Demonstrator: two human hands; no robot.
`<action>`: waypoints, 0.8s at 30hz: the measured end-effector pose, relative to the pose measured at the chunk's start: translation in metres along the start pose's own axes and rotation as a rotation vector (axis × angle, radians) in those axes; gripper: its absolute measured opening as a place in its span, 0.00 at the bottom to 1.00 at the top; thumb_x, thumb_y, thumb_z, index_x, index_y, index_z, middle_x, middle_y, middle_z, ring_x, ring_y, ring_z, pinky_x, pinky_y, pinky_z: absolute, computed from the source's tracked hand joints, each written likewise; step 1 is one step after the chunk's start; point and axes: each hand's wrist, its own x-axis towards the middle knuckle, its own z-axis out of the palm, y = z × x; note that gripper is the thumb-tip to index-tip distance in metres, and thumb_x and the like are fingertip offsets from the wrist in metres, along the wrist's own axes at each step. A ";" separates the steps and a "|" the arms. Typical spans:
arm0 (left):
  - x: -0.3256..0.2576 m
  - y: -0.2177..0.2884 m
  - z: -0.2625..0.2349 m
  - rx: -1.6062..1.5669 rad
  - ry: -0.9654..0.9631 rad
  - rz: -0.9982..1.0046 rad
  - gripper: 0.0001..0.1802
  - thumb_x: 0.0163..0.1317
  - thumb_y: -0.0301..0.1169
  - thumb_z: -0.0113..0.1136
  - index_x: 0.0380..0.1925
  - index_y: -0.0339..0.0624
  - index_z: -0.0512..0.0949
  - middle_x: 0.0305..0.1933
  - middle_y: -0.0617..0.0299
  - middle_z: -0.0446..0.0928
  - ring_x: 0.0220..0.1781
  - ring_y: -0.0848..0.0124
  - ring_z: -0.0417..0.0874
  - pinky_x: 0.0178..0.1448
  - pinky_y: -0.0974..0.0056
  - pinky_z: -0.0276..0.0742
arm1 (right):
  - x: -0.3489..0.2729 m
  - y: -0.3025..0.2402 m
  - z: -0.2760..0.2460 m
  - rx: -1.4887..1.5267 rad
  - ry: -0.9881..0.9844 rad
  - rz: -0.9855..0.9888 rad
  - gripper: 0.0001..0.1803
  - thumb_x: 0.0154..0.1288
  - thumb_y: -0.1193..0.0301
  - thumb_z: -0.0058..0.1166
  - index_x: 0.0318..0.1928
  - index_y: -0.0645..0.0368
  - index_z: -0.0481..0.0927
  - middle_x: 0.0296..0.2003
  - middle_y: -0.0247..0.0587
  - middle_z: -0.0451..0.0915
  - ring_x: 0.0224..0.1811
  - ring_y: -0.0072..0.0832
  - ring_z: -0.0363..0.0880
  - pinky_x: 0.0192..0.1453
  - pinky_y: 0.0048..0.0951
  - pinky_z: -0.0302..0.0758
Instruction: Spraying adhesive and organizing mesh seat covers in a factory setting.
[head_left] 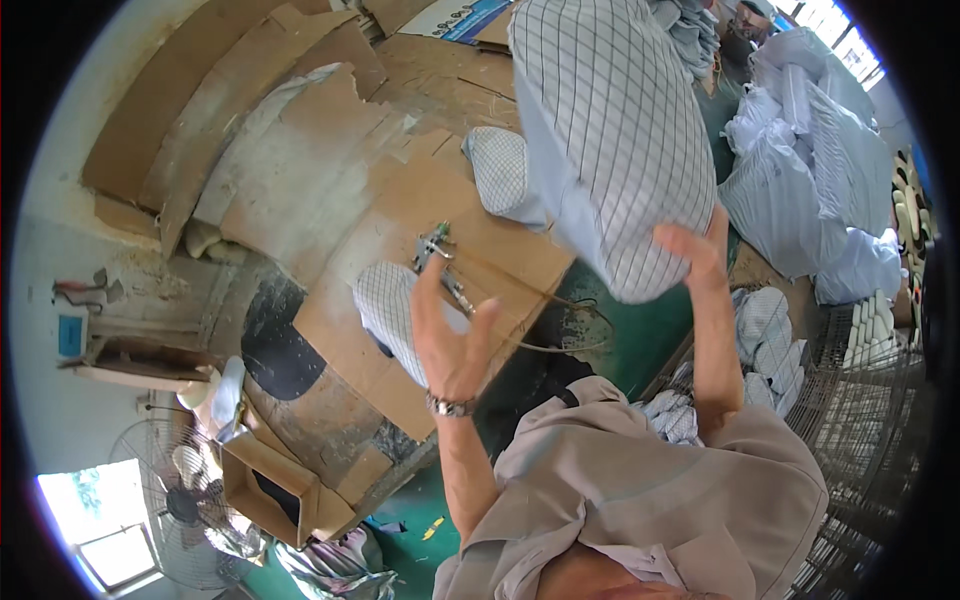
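Observation:
My right hand (693, 248) grips the rounded lower end of a large white checked cloth piece (625, 130), raised close to the camera. Its fingers are partly behind the piece. My left hand (452, 340), with a watch on the wrist, is held over the table with thumb and fingers apart and nothing in it. Just beyond its fingertips lies a metal spray gun (436, 247) with a thin hose. Partly behind the left hand rests a checked cloth piece (388, 310). Another smaller checked piece (500, 170) lies farther back on the cardboard (400, 220).
Cardboard walls (190, 130) border the table at the far left. A fan (180, 500) and an open cardboard box (265, 485) stand at lower left. White sacks (810, 160) are piled at right, above a wire rack (860, 400). Checked cloth pieces (765, 330) lie beside my right arm.

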 end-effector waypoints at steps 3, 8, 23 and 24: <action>-0.010 -0.073 0.007 0.314 0.148 -0.198 0.45 0.53 0.35 0.74 0.69 0.35 0.62 0.69 0.42 0.65 0.71 0.46 0.65 0.73 0.50 0.62 | 0.085 0.029 -0.031 -0.228 0.022 0.010 0.46 0.41 0.69 0.72 0.64 0.72 0.69 0.54 0.51 0.80 0.56 0.37 0.80 0.62 0.35 0.73; -0.019 -0.137 0.042 0.730 0.132 -0.321 0.46 0.58 0.49 0.67 0.71 0.41 0.61 0.79 0.44 0.48 0.80 0.43 0.47 0.78 0.39 0.47 | 0.224 0.197 -0.110 -0.491 -0.156 0.247 0.49 0.43 0.64 0.75 0.66 0.67 0.69 0.59 0.49 0.77 0.61 0.37 0.76 0.67 0.35 0.69; -0.027 -0.192 0.088 1.206 -0.066 -0.529 0.42 0.62 0.55 0.58 0.73 0.50 0.62 0.81 0.45 0.43 0.81 0.42 0.40 0.80 0.39 0.40 | 0.173 0.312 -0.007 -0.988 -0.037 -0.332 0.27 0.62 0.68 0.61 0.60 0.62 0.72 0.59 0.55 0.72 0.60 0.52 0.72 0.61 0.46 0.71; -0.022 -0.192 0.091 1.196 -0.078 -0.530 0.42 0.62 0.55 0.58 0.73 0.50 0.62 0.81 0.45 0.43 0.81 0.42 0.40 0.80 0.39 0.40 | 0.162 0.315 0.005 -0.946 -0.050 -0.329 0.25 0.60 0.68 0.62 0.57 0.62 0.74 0.54 0.53 0.76 0.55 0.49 0.75 0.58 0.44 0.73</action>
